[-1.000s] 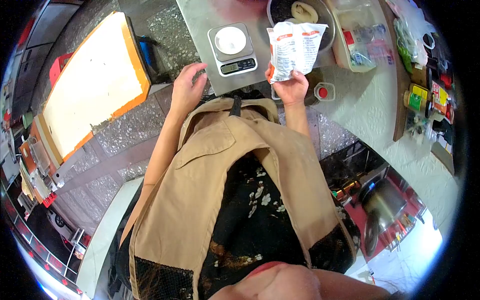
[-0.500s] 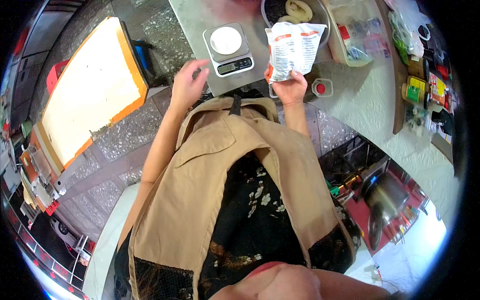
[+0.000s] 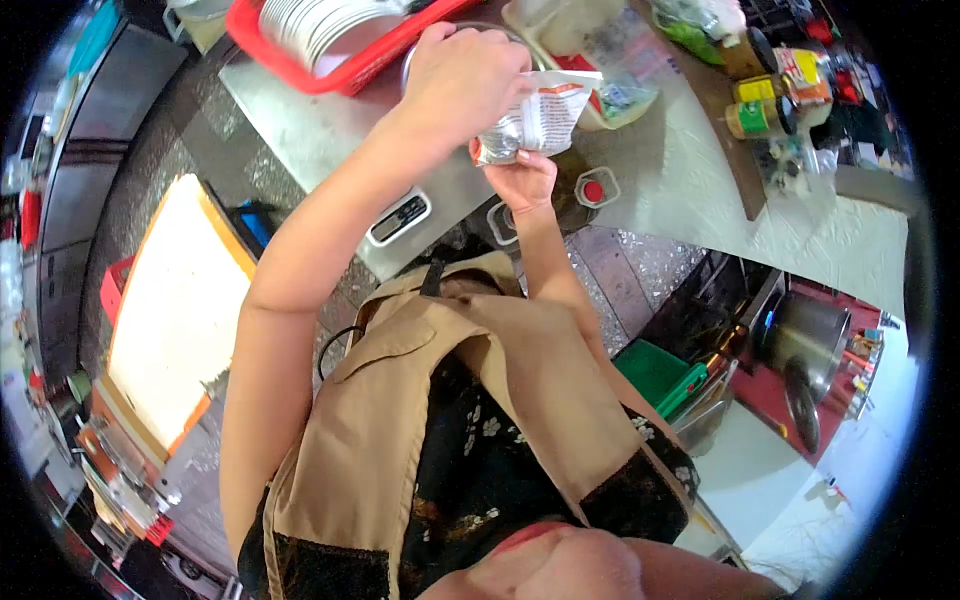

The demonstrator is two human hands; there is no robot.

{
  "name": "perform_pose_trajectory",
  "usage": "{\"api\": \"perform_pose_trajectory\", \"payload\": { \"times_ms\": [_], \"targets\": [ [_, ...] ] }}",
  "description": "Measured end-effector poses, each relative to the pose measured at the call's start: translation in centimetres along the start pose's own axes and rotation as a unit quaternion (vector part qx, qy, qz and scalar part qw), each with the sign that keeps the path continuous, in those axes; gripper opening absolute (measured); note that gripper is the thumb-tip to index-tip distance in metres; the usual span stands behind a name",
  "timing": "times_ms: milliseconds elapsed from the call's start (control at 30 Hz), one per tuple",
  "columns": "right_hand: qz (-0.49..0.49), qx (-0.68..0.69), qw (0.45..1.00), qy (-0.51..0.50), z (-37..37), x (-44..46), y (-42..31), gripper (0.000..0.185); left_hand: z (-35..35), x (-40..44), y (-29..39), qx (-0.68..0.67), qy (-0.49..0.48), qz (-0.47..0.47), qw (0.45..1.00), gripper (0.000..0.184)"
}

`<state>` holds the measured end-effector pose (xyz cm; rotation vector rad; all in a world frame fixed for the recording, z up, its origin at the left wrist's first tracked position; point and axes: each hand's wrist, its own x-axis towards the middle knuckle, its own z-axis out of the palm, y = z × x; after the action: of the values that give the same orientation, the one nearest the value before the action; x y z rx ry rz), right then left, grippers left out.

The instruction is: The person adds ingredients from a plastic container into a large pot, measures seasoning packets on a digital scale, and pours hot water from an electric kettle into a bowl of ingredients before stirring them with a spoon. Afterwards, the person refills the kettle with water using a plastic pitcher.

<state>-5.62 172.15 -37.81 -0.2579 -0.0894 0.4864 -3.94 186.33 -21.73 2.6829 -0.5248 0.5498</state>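
Right hand [image 3: 524, 182] holds the bag [image 3: 540, 118] by its near edge.

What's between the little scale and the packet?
Bare tabletop, between the visible end of the scale and the packet, as the head view shows. The left forearm hides the rest of the scale.
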Motion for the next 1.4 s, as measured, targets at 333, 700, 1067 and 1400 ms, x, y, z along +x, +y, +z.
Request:
{"api": "perform_pose_trajectory", "payload": {
  "times_ms": [333, 700, 1067, 1400],
  "targets": [
    [-0.062, -0.129, 0.967, 0.210, -5.9, 1.8, -14.0, 0.039, 10.4, 14.9, 3.4, 0.045, 0.174, 0.228, 0.957, 0.010],
    [0.068, -0.012, 0.956, 0.284, -9.2, -4.3, -8.5, 0.033, 15.6, 15.2, -1.3, -0.047, 0.010, 0.285, 0.957, 0.011],
    [0.227, -0.592, 0.762, 0.135, -2.3, 1.7, 5.8, 0.014, -0.1, -26.1, -11.0, -0.153, -0.006, -0.339, 0.928, 0.017],
    [0.084, -0.864, 0.471, 0.157, -4.5, 1.4, 16.8, 0.031, -2.5, -43.8, -4.4, -0.261, 0.073, -0.524, 0.807, 0.013]
  ]
}}
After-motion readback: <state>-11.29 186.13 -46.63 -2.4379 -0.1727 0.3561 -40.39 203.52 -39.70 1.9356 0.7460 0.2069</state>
